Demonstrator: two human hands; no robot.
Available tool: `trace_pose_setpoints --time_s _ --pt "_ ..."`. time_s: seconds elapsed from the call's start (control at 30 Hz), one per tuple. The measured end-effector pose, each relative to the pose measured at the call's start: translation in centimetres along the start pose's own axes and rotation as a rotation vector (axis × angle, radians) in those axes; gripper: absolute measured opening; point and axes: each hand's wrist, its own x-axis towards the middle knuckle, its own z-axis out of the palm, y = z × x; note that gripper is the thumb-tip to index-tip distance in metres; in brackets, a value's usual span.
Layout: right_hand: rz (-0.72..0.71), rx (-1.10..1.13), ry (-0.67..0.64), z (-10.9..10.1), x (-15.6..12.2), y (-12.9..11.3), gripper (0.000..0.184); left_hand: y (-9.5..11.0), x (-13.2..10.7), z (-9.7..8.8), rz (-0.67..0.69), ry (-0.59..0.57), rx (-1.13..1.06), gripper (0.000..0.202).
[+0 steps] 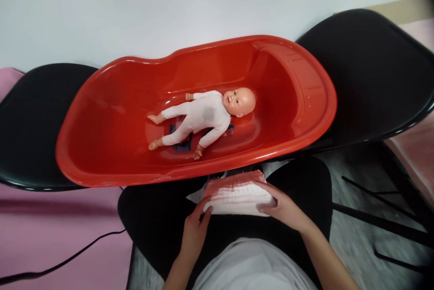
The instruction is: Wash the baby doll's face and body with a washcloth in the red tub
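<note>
A folded cloth [237, 197], white in front and reddish along its far edge, lies over the wearer's lap close to the tub. My left hand [196, 222] grips its left end, thumb in front and fingers partly hidden behind. At the right end, my right hand [283, 206] has thumb and fingers closed around the cloth. Beyond both hands is a red baby bathtub [111, 163]. A baby doll [206, 111] with a white cloth body lies on its back inside, head to the right and feet to the left. Neither hand touches the doll.
The tub rests between a black chair seat [34, 122] on the left and another black seat [369, 73] on the right. A pale wall [152, 5] rises behind. A black cable [77, 254] crosses the pink surface [84, 222] at lower left. Thin dark legs [383, 226] stand at right.
</note>
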Motion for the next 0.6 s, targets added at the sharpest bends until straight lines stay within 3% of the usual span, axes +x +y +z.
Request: trace_pose_setpoints --time_s 0.1,0.2,0.3,0.37,0.47,0.6 --pt "-0.03 -0.09 0.005 -0.2 0.4 1.2 0.061 -0.4 0.1 0.0 0.019 0.062 0.019 0.023" --pt "-0.084 -0.23 0.059 -0.2 0.9 2.3 0.038 -0.4 0.2 0.3 0.113 0.101 0.059 0.018" --pt "-0.186 -0.329 0.128 0.1 1.2 1.9 0.018 0.4 0.3 0.7 0.219 0.185 0.075 0.016" --pt "-0.264 -0.341 0.162 0.4 1.1 1.0 0.008 1.2 0.3 0.8 0.199 0.207 0.054 0.019" --pt "-0.244 -0.209 0.17 1.5 0.7 0.1 0.015 2.4 -0.1 0.9 0.074 0.16 0.022 0.031" --pt "-0.037 0.049 0.219 4.4 0.0 -0.1 0.032 3.6 -1.3 1.9 0.022 0.177 0.017 0.044"
